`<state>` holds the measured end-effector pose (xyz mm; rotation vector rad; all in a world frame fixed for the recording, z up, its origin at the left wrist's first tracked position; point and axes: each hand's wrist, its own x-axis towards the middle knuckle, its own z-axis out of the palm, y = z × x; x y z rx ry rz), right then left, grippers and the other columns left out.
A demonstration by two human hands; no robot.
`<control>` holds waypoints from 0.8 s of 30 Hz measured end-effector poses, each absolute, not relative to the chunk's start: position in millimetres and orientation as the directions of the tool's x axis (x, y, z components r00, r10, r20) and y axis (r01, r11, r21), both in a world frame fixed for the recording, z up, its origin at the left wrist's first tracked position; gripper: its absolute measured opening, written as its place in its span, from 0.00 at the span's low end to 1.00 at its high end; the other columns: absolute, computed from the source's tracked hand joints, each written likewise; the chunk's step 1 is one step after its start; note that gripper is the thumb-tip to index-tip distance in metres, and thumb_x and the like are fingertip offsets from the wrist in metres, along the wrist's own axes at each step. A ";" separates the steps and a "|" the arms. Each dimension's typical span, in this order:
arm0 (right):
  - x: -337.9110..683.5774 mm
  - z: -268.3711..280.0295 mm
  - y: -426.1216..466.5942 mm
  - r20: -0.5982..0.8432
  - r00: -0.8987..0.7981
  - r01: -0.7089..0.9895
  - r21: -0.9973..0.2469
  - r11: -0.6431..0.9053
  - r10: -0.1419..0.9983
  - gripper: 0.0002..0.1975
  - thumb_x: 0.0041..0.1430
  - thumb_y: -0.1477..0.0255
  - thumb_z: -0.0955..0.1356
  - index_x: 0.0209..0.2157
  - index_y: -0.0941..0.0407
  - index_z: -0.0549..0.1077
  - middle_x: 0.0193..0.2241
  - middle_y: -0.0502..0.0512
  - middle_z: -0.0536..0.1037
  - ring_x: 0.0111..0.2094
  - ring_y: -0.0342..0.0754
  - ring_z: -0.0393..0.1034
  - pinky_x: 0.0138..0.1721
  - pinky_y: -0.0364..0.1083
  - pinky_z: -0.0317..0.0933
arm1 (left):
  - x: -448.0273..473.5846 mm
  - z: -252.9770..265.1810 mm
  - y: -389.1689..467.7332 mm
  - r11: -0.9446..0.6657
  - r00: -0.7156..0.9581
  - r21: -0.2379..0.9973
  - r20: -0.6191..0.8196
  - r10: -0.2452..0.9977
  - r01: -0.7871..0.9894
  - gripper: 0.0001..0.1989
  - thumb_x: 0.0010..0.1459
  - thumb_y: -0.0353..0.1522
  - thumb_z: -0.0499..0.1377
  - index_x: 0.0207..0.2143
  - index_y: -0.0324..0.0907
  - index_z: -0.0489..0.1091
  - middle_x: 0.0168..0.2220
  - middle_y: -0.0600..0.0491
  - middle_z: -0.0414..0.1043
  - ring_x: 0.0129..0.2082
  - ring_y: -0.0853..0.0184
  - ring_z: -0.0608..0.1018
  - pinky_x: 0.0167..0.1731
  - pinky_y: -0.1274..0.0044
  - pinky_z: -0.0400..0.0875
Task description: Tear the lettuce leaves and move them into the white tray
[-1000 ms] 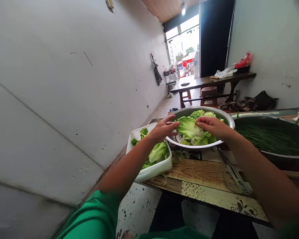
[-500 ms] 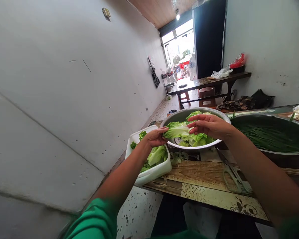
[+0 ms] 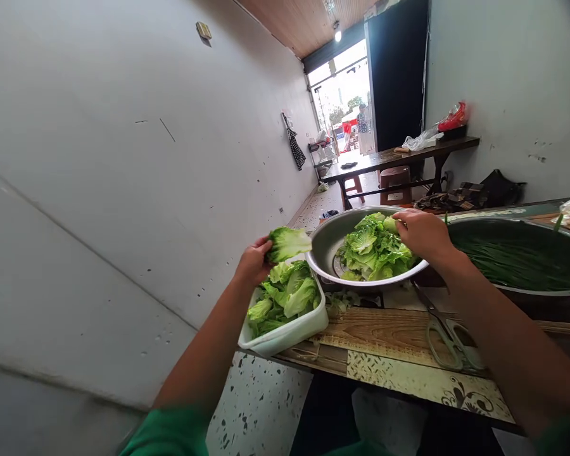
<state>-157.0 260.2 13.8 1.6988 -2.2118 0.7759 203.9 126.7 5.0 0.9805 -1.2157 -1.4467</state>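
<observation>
My left hand is closed on the base of a lettuce leaf, held above a white plastic tub. Loose lettuce leaves fill the tub. My right hand reaches over the right rim of a metal basin, its fingers pinching the edge of a leaf on the lettuce pile inside. The fingertips are partly hidden by the hand and the leaves.
Scissors with pale handles lie on the wood-patterned table. To the right, another basin holds long green stalks. White wall runs along the left; a dark table stands farther back.
My left hand has carried its leaf leftward from the basin to over the tub. My right hand has moved slightly right and closed on lettuce in the basin.
</observation>
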 end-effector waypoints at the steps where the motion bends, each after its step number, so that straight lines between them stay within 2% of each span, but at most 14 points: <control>1: -160.9 8.8 255.2 0.468 -0.270 -0.960 -0.202 0.196 -0.842 0.20 0.67 0.71 0.61 0.51 0.60 0.79 0.53 0.65 0.78 0.53 0.61 0.73 0.53 0.56 0.67 | 215.7 4.5 122.5 0.078 -0.130 0.997 0.075 -0.989 -0.016 0.12 0.55 0.30 0.62 0.44 0.41 0.73 0.29 0.55 0.75 0.26 0.70 0.76 0.28 0.79 0.71; 2: -163.0 3.0 250.4 0.430 -0.232 -0.970 -0.166 0.176 -0.872 0.20 0.67 0.70 0.61 0.52 0.60 0.79 0.54 0.65 0.77 0.54 0.62 0.72 0.54 0.57 0.66 | 226.3 3.7 119.0 0.164 -0.100 0.952 0.142 -0.985 -0.258 0.11 0.57 0.31 0.61 0.44 0.41 0.74 0.30 0.53 0.77 0.29 0.67 0.77 0.32 0.77 0.73; 3: -163.1 -3.6 245.9 0.394 -0.175 -0.982 -0.135 0.131 -0.902 0.19 0.66 0.70 0.62 0.51 0.59 0.79 0.56 0.64 0.76 0.57 0.62 0.70 0.56 0.57 0.64 | 235.3 2.6 116.4 0.223 -0.111 0.845 0.193 -0.975 -0.486 0.12 0.58 0.31 0.59 0.44 0.40 0.74 0.32 0.50 0.78 0.34 0.63 0.79 0.38 0.74 0.74; 5: -158.6 -17.7 238.4 0.336 -0.023 -0.998 -0.059 0.003 -0.942 0.16 0.65 0.70 0.63 0.47 0.55 0.81 0.62 0.59 0.71 0.64 0.64 0.61 0.61 0.61 0.58 | 246.1 -0.5 114.0 0.293 -0.191 0.591 0.229 -0.954 -0.752 0.14 0.58 0.29 0.57 0.46 0.38 0.75 0.42 0.43 0.80 0.48 0.56 0.79 0.53 0.68 0.70; 6: -155.1 -24.5 235.5 0.307 0.045 -0.998 -0.017 -0.053 -0.951 0.15 0.65 0.71 0.63 0.43 0.54 0.82 0.65 0.57 0.68 0.67 0.65 0.55 0.63 0.63 0.54 | 247.4 -2.3 114.1 0.322 -0.230 0.515 0.235 -0.944 -0.794 0.16 0.59 0.28 0.56 0.49 0.37 0.75 0.48 0.40 0.79 0.55 0.54 0.76 0.59 0.66 0.65; 8: -148.8 -35.4 231.1 0.254 0.115 -0.993 0.035 -0.110 -0.960 0.16 0.65 0.74 0.62 0.38 0.54 0.83 0.65 0.55 0.68 0.69 0.67 0.51 0.64 0.65 0.50 | 241.7 -6.3 116.7 0.366 -0.277 0.477 0.248 -0.928 -0.799 0.20 0.59 0.27 0.56 0.54 0.35 0.73 0.58 0.37 0.73 0.63 0.53 0.69 0.64 0.64 0.58; 11: -147.1 -39.3 227.5 0.269 0.093 -0.996 0.014 -0.092 -0.959 0.17 0.64 0.77 0.61 0.41 0.57 0.81 0.58 0.61 0.75 0.64 0.65 0.60 0.63 0.64 0.52 | 217.0 -11.4 125.8 0.460 -0.376 0.420 0.271 -0.886 -0.782 0.22 0.61 0.29 0.57 0.57 0.35 0.71 0.62 0.36 0.69 0.64 0.51 0.68 0.65 0.61 0.57; 13: -150.1 -32.0 228.0 0.342 0.081 -0.990 -0.084 -0.116 -0.936 0.18 0.65 0.75 0.61 0.47 0.59 0.80 0.56 0.64 0.76 0.61 0.63 0.65 0.62 0.62 0.55 | 194.3 -12.9 135.0 0.548 -0.460 0.452 0.297 -0.837 -0.704 0.21 0.60 0.30 0.59 0.56 0.37 0.72 0.61 0.37 0.70 0.64 0.51 0.69 0.66 0.60 0.57; 16: -152.0 -12.4 236.3 0.467 0.111 -0.900 -0.326 -0.288 -0.877 0.21 0.66 0.69 0.60 0.53 0.59 0.78 0.57 0.64 0.75 0.60 0.59 0.66 0.63 0.60 0.58 | 158.5 -11.4 151.5 0.636 -0.547 0.602 0.360 -0.756 -0.483 0.20 0.58 0.30 0.64 0.54 0.40 0.74 0.59 0.39 0.72 0.64 0.51 0.69 0.67 0.60 0.54; 19: -144.8 5.4 251.2 0.520 0.091 -0.689 -0.583 -0.431 -0.849 0.21 0.66 0.60 0.62 0.50 0.54 0.80 0.56 0.60 0.76 0.59 0.57 0.68 0.61 0.58 0.63 | 127.5 -6.9 166.8 0.633 -0.557 0.728 0.420 -0.716 -0.264 0.31 0.49 0.31 0.72 0.56 0.42 0.73 0.61 0.41 0.69 0.66 0.51 0.66 0.68 0.61 0.51; 21: -137.4 12.4 260.4 0.491 0.055 -0.520 -0.729 -0.445 -0.869 0.22 0.63 0.55 0.65 0.48 0.52 0.81 0.55 0.59 0.76 0.57 0.57 0.69 0.55 0.56 0.68 | 112.1 -4.3 174.4 0.578 -0.591 0.802 0.395 -0.704 -0.153 0.38 0.42 0.34 0.76 0.58 0.44 0.72 0.61 0.43 0.70 0.64 0.52 0.68 0.67 0.63 0.56; 24: -130.4 17.5 268.8 0.412 0.020 -0.310 -0.864 -0.397 -0.911 0.26 0.57 0.50 0.69 0.47 0.53 0.82 0.53 0.60 0.77 0.49 0.55 0.72 0.47 0.52 0.72 | 97.8 -3.2 180.7 0.311 -0.704 0.950 0.212 -0.678 -0.014 0.33 0.42 0.43 0.75 0.50 0.41 0.77 0.48 0.46 0.78 0.49 0.58 0.79 0.54 0.66 0.71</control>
